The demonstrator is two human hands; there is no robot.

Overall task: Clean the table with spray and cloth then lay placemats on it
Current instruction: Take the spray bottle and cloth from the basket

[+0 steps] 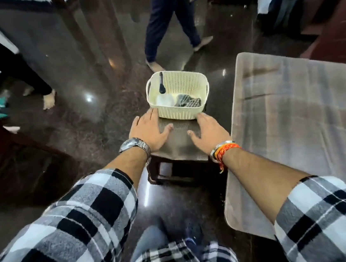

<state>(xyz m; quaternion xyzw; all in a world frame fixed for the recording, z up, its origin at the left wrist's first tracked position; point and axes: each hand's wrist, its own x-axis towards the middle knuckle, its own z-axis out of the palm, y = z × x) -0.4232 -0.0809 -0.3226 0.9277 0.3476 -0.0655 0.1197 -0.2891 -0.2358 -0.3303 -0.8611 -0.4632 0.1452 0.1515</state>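
On a low dark stool [178, 147] just left of the table [295, 117], a cream perforated basket [178, 114] keeps the cleaning kit together within reach. A spray bottle [164, 97] sits against its left wall, black nozzle uppermost, and a striped cloth [187, 103] lies bunched on the basket's floor beside it.

Both hands are spread, palms down, fingers straight, holding nothing. The left hand [149, 131] is at the basket's near left corner and the right hand [209, 131] at its near right, placed, I judge, to take up the basket or its contents. Whether the palms touch the stool top I cannot tell.

No placemats show plainly (the fine weave under the basket may be one, but that is uncertain). The table's grey top runs out of frame at the right, and its streaky sheen hides any dirt.
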